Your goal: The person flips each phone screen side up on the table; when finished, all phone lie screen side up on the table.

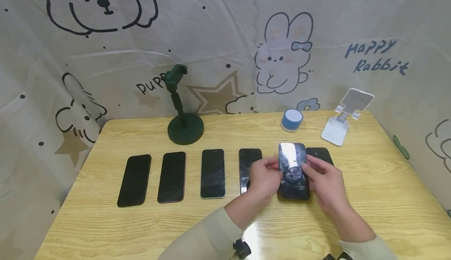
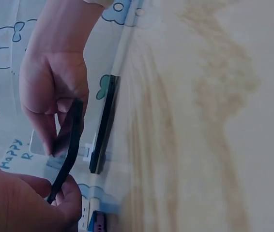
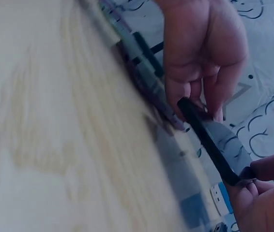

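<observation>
Both hands hold a dark smartphone (image 1: pixel 293 174) by its long sides, raised a little off the table, with light reflecting on its screen. My left hand (image 1: pixel 266 177) pinches the left edge between thumb and fingers; my right hand (image 1: pixel 325 179) pinches the right edge. In the left wrist view, the held phone (image 2: pixel 70 150) appears edge-on between the left hand (image 2: pixel 25 200) and the right hand (image 2: pixel 57 87). Partly hidden behind the left hand lies another phone (image 1: pixel 250 159). One more phone (image 1: pixel 320 155) lies behind the right hand, partly covered.
Three dark phones (image 1: pixel 135 180) lie in a row on the left of the wooden table (image 1: pixel 105 228). Along the back stand a dark green phone stand (image 1: pixel 185 129), a small blue-and-white round object (image 1: pixel 292 120) and a white folding phone stand (image 1: pixel 336 131). Behind hangs a printed cloth (image 1: pixel 218 25).
</observation>
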Demonstrator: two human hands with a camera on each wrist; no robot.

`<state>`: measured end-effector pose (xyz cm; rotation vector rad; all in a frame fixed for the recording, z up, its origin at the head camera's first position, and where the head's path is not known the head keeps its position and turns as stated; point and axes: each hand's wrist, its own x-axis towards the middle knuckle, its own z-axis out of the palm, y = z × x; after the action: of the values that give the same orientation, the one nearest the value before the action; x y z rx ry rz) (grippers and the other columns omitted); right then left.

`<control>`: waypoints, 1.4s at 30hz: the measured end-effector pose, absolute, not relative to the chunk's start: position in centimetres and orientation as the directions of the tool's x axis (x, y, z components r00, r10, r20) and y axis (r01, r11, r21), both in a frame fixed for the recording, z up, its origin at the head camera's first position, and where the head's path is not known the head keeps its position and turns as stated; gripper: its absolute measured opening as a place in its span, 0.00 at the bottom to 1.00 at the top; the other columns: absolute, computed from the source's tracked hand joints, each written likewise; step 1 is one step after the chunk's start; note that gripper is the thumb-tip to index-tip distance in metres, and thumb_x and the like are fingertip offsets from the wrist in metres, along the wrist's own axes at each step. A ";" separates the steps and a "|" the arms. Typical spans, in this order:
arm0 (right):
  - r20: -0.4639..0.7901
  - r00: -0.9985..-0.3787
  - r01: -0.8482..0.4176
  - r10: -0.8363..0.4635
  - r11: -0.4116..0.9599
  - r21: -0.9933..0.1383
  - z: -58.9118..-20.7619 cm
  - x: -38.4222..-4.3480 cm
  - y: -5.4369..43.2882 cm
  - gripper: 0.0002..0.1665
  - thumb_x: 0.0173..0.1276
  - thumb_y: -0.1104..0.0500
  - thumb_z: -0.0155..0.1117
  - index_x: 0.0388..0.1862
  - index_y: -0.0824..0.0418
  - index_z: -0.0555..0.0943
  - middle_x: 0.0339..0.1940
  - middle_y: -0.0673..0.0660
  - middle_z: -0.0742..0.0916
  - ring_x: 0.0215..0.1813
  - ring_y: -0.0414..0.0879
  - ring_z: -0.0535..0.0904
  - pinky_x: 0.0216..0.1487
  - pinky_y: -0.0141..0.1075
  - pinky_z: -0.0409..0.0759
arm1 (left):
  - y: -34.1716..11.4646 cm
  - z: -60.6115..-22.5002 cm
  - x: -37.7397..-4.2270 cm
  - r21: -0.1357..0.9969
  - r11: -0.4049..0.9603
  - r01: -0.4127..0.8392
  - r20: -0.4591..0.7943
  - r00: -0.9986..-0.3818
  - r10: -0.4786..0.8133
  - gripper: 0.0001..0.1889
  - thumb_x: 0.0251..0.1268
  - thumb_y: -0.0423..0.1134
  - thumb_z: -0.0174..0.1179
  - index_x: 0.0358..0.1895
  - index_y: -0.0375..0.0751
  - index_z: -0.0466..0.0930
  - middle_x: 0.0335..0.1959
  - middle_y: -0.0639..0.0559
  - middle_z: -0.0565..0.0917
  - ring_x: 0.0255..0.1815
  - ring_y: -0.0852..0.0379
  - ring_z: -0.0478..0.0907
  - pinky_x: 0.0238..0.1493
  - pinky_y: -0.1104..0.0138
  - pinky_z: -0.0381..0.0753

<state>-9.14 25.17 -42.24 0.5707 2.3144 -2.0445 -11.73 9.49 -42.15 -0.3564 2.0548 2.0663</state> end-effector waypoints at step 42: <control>-0.187 -0.979 0.132 -0.081 0.448 -0.884 -42.0 -9.4 27.5 0.34 0.78 0.61 0.56 0.74 0.76 0.59 0.71 0.73 0.70 0.71 0.64 0.66 0.58 0.30 0.74 | 9.8 -41.7 -11.0 0.925 0.300 -0.232 -0.272 -0.957 0.099 0.34 0.54 0.27 0.63 0.69 0.31 0.71 0.63 0.41 0.77 0.67 0.47 0.69 0.62 0.56 0.72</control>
<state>-9.42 27.49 -41.98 0.0450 2.4956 -1.5509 -11.03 9.82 -41.73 -0.1207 2.2938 1.7052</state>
